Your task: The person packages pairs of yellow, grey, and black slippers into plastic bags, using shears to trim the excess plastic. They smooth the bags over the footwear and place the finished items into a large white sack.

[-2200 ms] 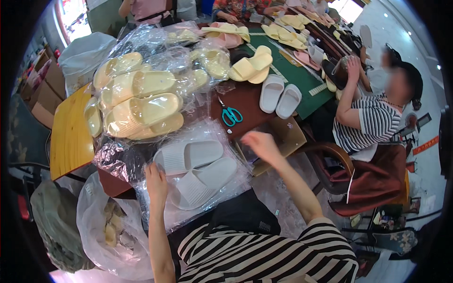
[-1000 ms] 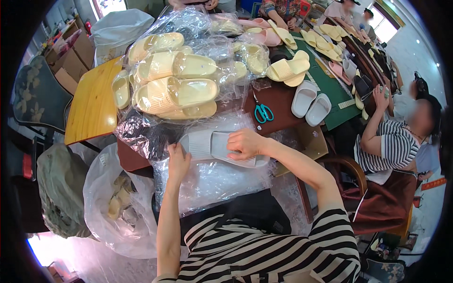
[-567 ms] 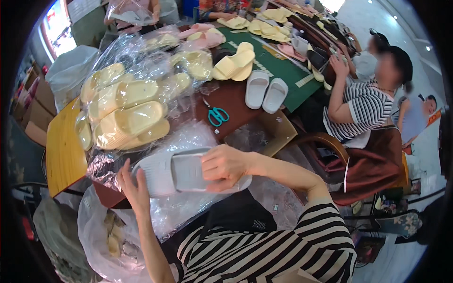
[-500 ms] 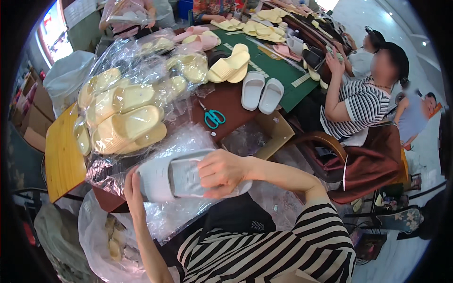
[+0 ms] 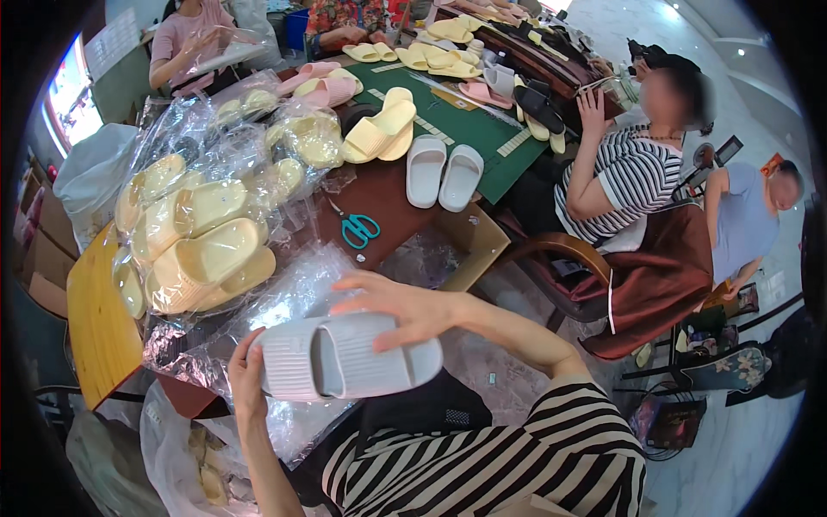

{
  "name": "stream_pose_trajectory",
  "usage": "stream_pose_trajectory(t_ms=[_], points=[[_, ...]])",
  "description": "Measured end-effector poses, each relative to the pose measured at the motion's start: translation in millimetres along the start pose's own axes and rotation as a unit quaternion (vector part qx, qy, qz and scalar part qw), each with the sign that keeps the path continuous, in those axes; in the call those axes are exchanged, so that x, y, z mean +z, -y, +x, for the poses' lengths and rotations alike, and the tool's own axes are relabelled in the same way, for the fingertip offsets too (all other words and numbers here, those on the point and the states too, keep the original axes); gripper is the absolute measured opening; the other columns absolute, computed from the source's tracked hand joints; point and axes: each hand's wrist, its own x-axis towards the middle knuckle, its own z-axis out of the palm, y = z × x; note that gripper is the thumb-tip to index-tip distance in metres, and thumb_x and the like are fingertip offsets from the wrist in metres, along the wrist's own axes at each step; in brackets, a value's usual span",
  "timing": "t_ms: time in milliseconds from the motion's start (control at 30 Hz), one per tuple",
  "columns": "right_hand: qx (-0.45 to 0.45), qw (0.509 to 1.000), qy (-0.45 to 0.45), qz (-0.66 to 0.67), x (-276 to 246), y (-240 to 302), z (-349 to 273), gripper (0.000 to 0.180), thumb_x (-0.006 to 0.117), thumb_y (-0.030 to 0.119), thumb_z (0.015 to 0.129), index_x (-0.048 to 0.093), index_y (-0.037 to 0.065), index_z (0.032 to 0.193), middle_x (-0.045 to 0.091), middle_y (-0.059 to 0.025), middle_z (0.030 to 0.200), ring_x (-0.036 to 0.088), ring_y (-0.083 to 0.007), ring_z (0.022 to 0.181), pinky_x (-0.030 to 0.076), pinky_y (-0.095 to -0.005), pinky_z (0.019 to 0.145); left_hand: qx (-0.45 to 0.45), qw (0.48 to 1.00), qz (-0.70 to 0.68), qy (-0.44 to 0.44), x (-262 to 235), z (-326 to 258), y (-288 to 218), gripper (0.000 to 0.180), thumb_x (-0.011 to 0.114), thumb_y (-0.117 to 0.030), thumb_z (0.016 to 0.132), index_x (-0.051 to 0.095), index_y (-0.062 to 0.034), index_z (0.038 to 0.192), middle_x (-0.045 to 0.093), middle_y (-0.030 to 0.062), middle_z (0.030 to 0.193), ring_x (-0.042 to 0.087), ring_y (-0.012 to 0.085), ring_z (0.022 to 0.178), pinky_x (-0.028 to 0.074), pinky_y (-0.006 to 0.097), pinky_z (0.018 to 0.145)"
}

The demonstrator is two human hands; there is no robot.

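Note:
A pair of light grey slippers point(image 5: 289, 362) lies one over the other above my lap, their ribbed straps side by side. My left hand point(image 5: 247, 372) grips them at their left end, fingers behind and thumb in front. Over the upper slipper is my right hand point(image 5: 403, 308), its fingers stretched out to the left and apart, the thumb lying across the slipper near its strap. Clear plastic bags point(image 5: 301, 289) are spread on the table edge just beyond the slippers.
Bagged yellow slippers point(image 5: 207, 258) are heaped at the left. Teal-handled scissors point(image 5: 360, 231) and another grey pair point(image 5: 444, 172) lie on the brown table, by a green mat point(image 5: 495, 159). An open cardboard box point(image 5: 474, 246) stands below. A co-worker point(image 5: 624, 164) sits at right.
My right hand has come out of its curl on the insole and opened its fingers. A second grey strap now shows beside the first. The whole view has shifted slightly.

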Motion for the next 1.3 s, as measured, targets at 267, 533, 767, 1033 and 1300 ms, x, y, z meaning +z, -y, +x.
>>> stream_pose_trajectory(t_ms=[267, 533, 767, 1033, 1300], points=[[0.305, 0.861, 0.184, 0.364, 13.5, -29.3, -87.5, 0.083, 0.067, 0.022, 0.082, 0.029, 0.003, 0.153, 0.047, -0.0133, 0.146, 0.046, -0.0259, 0.134, 0.036, -0.0379, 0.112, 0.018, 0.986, 0.166, -0.025, 26.6, 15.1, 13.1, 0.044, 0.065, -0.025, 0.097, 0.056, -0.0025, 0.134, 0.061, 0.0101, 0.117, 0.058, 0.0120, 0.097, 0.048, 0.027, 0.084], [0.400, 0.641, -0.514, 0.406, 6.1, -142.8, -172.0, 0.045, 0.055, 0.015, 0.092, 0.048, 0.002, 0.134, 0.058, -0.0072, 0.128, 0.056, -0.0202, 0.119, 0.046, -0.0351, 0.100, 0.199, 0.844, 0.496, 0.047, 6.1, -19.1, 54.0, 0.037, 0.067, -0.011, 0.088, 0.059, -0.0012, 0.122, 0.057, 0.0193, 0.124, 0.056, 0.0386, 0.114, 0.045, 0.043, 0.098], [0.575, 0.612, -0.520, 0.155, -47.5, -248.2, -119.3, 0.070, 0.061, 0.026, 0.095, 0.026, 0.003, 0.151, 0.045, -0.0189, 0.139, 0.049, -0.0302, 0.125, 0.046, -0.0434, 0.099, 0.166, 0.784, 0.588, 0.114, 11.6, -33.2, 77.4, 0.054, 0.067, -0.028, 0.089, 0.052, -0.0072, 0.136, 0.049, 0.0172, 0.140, 0.040, 0.0406, 0.136, 0.026, 0.056, 0.115], [0.519, 0.712, -0.472, -0.041, -37.9, -270.2, -122.9, 0.065, 0.064, 0.023, 0.095, 0.034, 0.000, 0.147, 0.045, -0.0200, 0.142, 0.037, -0.0296, 0.139, 0.029, -0.0398, 0.115, 0.190, 0.731, 0.637, 0.157, 19.6, -41.9, 82.9, 0.060, 0.056, -0.045, 0.094, 0.044, -0.0174, 0.147, 0.040, 0.0107, 0.152, 0.026, 0.0338, 0.147, 0.011, 0.056, 0.121], [0.102, 0.978, 0.116, 0.140, 94.4, -67.2, 46.3, 0.040, 0.063, 0.008, 0.088, 0.062, 0.009, 0.128, 0.055, -0.0138, 0.136, 0.050, -0.0306, 0.129, 0.039, -0.0378, 0.109, 0.181, 0.733, 0.638, 0.151, 13.3, -41.0, 105.0, 0.062, 0.046, -0.050, 0.099, 0.037, -0.0197, 0.151, 0.030, 0.0106, 0.158, 0.015, 0.0347, 0.151, 0.000, 0.065, 0.117]])
